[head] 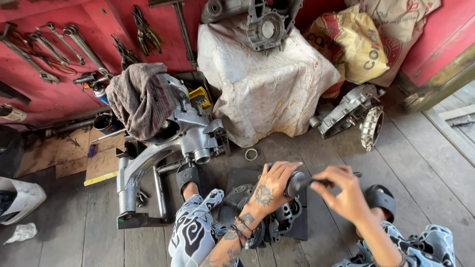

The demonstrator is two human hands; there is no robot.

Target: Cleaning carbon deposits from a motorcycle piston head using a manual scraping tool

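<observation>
Single head-worn view, looking steeply down and forward; wooden floor [420, 163] close below, red wall [59, 74] farther ahead, probably near arm's reach. No second view.

Dark grey tool handle [299, 182] in the grip of the tattooed left hand [271, 188] and the right hand [344, 190]. Beneath the grip, a dull silver engine casing [282, 220] on a black mat [300, 228]. Nearer than the grip, blue-and-white swirl-patterned trousers [195, 230]. Beyond it, a cream cloth [262, 84], a brown-grey checked rag [140, 99] and a red wall [64, 74].

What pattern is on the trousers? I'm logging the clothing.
White trousers with black swirling cloud-like motifs, seen in the head view.
</observation>
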